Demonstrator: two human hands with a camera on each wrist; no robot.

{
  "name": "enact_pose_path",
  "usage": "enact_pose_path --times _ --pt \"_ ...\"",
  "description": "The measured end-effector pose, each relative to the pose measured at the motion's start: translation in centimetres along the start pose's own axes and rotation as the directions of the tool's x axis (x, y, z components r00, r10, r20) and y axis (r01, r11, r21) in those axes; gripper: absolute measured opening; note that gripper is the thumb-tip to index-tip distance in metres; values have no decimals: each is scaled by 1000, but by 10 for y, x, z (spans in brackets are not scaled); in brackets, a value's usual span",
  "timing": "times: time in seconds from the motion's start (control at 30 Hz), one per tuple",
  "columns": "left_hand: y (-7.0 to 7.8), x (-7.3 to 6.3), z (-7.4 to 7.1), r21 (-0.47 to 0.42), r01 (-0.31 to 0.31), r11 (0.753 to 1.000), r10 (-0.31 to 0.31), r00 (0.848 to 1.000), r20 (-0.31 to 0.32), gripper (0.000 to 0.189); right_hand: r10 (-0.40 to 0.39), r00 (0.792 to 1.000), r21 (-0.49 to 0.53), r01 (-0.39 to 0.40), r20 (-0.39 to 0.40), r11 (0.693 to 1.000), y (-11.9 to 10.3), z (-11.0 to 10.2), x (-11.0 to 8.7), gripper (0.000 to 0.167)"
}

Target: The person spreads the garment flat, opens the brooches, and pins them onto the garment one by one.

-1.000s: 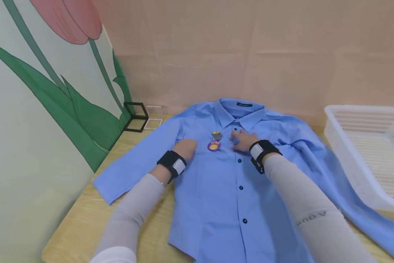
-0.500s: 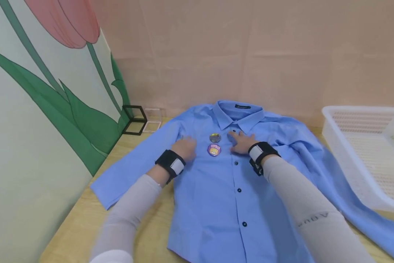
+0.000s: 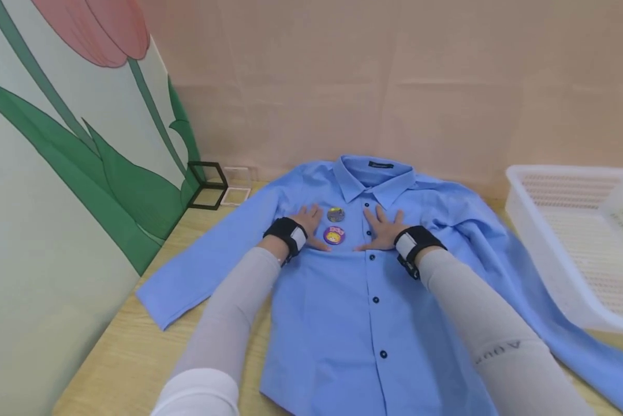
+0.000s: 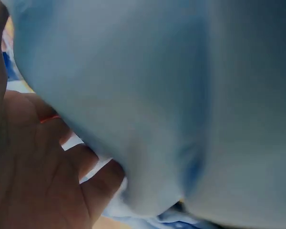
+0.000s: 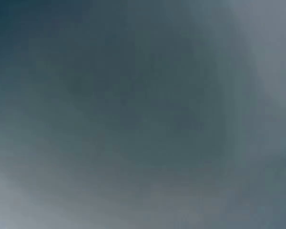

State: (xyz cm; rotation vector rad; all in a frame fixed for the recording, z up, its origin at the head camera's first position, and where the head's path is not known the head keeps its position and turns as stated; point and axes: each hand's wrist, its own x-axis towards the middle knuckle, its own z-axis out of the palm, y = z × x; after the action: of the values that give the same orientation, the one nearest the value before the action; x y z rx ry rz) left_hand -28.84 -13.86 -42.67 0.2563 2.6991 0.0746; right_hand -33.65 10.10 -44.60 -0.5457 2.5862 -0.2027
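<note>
A light blue button-up shirt lies face up on the wooden table, collar toward the back wall. Two round badges sit on its chest: a grey and yellow one above a purple one with a yellow figure. Just left of the badges my left hand rests on the cloth with its fingers spread. On the other side, over the button placket, my right hand also rests with spread fingers. Blurred cloth fills much of the left wrist view beside the left hand's fingers. Only blur shows in the right wrist view.
A white plastic basket stands at the right, close to the shirt's sleeve. At the back left are a black frame and a clear one. A tulip-painted panel borders the table's left side.
My left hand has gone from curled fingers at the shirt's chest to lying spread beside the badges, slightly to the right. The right hand's fingers have spread wider. Both badges now lie flatter.
</note>
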Motion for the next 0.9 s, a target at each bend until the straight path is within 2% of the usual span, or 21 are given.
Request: enact_pose_path --times 0.13,0.23,0.3,0.4,0.5,0.6,0.67,0.73,0.9 --pt "-5 -4 -2 -69 -30 997 31 999 12 116 -12 1000 36 13 -13 999 10 -6 -10 111" --pt "-9 -13 -6 -159 -51 986 52 999 3 109 -30 998 62 33 -51 998 17 -12 -33 96" --pt "-13 -21 -7 -189 -71 979 69 997 -15 105 -41 994 67 48 -97 997 21 -14 -55 88" --pt "-17 -36 -4 -160 -101 982 99 995 -19 107 -23 989 59 32 -144 998 33 -10 -87 88" --pt "-18 -57 0 -119 -126 985 128 992 9 112 -17 992 60 25 -128 998 48 1 -107 96" --pt "-19 -71 6 -88 -120 989 124 991 42 117 -15 996 52 19 -85 998 59 11 -116 102" --pt "-21 -75 10 -70 -110 991 114 992 49 119 -8 998 46 11 -68 999 62 15 -116 105" --pt "-26 -70 18 -86 -110 990 114 993 41 128 18 998 38 -16 -55 999 62 16 -115 106" --pt "-33 -64 23 -132 -107 985 115 992 54 136 53 998 23 -53 -39 998 57 17 -111 104"
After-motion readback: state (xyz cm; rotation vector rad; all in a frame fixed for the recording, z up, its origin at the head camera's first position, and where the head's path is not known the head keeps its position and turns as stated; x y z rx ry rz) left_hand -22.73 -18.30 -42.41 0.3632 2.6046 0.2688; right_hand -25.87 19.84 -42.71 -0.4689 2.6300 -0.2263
